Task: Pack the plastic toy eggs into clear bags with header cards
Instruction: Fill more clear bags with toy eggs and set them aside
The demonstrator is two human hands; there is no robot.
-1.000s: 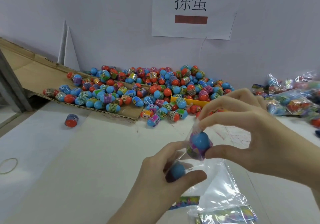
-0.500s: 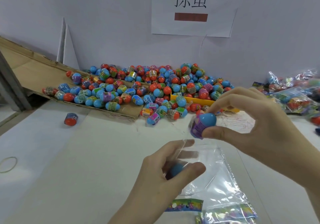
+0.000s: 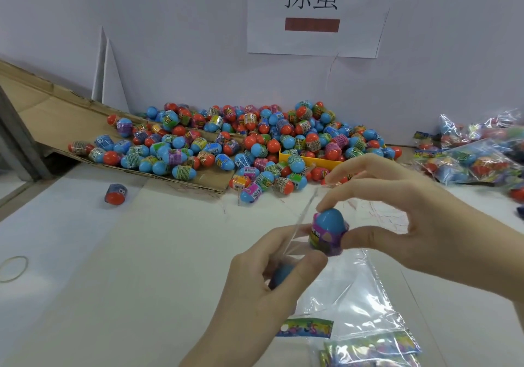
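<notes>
The right hand pinches a blue toy egg with a purple wrapper between thumb and fingers, directly at the mouth of a clear bag. The egg is held with its blue end up, I think so that the lower end can slide first into the opening. The left hand is curled around the upper part of the bag and grips it; through the plastic a second blue egg shows inside the fingers, so it seems this hand keeps the mouth open and supports what is already in. The rest of the bag lies on the white desk toward the near edge, and its colourful header card lies flat there. More empty bags with cards are stacked at the near right.

A big pile of blue and orange eggs lies along the far edge of the desk, partly on a cardboard sheet and around a yellow tray, near enough to reach. Filled bags lie at the far right. One egg lies alone on the left, and a rubber band at the left edge.

On the wall a paper sign reads "拣蛋" above a red-brown bar. The wrapper prints are too small to read.
</notes>
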